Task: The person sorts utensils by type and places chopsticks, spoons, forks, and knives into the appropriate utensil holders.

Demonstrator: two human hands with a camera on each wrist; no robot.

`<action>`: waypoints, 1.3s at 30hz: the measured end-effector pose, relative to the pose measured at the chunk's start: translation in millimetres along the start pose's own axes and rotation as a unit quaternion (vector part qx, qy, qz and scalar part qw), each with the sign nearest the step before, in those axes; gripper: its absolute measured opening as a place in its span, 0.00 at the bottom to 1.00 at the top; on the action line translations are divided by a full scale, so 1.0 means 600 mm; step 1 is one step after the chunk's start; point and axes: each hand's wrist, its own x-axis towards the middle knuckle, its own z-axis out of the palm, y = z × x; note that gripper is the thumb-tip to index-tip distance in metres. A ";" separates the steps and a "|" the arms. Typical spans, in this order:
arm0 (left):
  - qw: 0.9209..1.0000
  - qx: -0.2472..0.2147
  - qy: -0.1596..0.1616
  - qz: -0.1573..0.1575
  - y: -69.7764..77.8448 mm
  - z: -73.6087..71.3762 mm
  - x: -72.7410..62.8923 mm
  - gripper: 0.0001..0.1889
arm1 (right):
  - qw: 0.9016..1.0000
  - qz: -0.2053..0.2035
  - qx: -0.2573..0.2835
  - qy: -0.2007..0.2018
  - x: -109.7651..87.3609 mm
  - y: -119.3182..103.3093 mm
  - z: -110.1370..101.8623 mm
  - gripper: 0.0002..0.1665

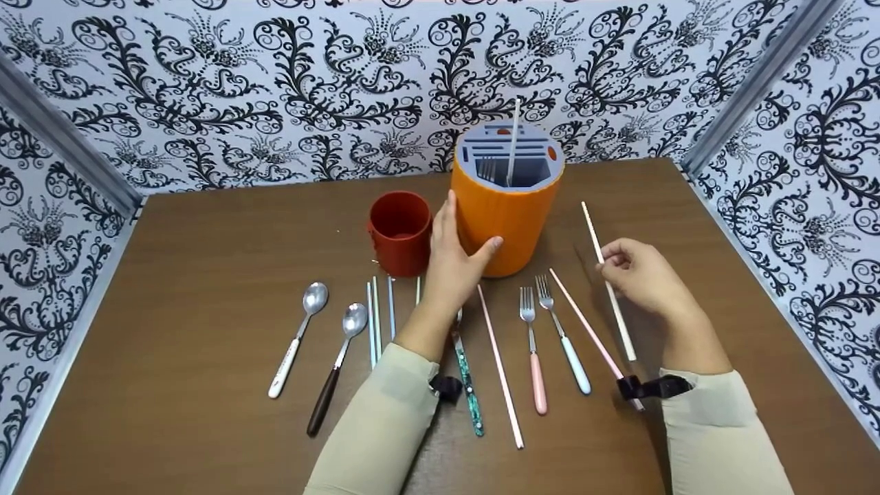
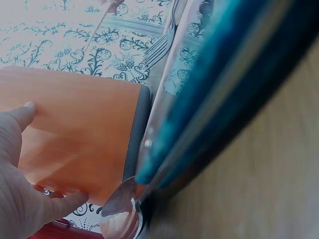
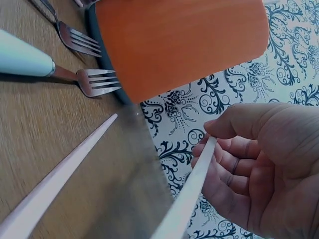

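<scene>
An orange utensil holder [image 1: 505,220] with a grey slotted top stands upright at the back. My left hand [image 1: 454,258] rests against its left side, thumb and fingers spread apart on the orange wall. A white chopstick and a fork's tines show in the holder's large opening. At the right, my right hand [image 1: 643,275] pinches a white chopstick [image 1: 621,323] between thumb and fingers, also clear in the right wrist view. A pink chopstick [image 1: 584,320] lies left of that hand, beside a fork with a pale blue handle [image 1: 574,364] and one with a pink handle [image 1: 537,385].
A red cup [image 1: 401,237] stands left of the holder. Two spoons, one white-handled [image 1: 283,368] and one dark-handled [image 1: 323,402], lie at the left near several thin chopsticks. Another pink chopstick [image 1: 502,375] and a green-patterned handle [image 1: 469,385] lie mid-table. Patterned walls surround the table.
</scene>
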 end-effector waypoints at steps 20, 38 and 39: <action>1.000 0.006 0.004 0.009 -0.003 0.003 0.002 0.53 | 0.974 -0.060 0.186 0.113 0.000 -0.080 -0.008 0.07; 1.000 0.001 0.006 0.013 -0.001 0.002 0.002 0.53 | 0.873 -0.149 0.418 0.201 0.015 -0.205 -0.044 0.08; 1.000 0.000 0.006 0.014 -0.001 0.002 0.002 0.53 | 0.868 -0.152 0.425 0.208 0.017 -0.210 -0.044 0.08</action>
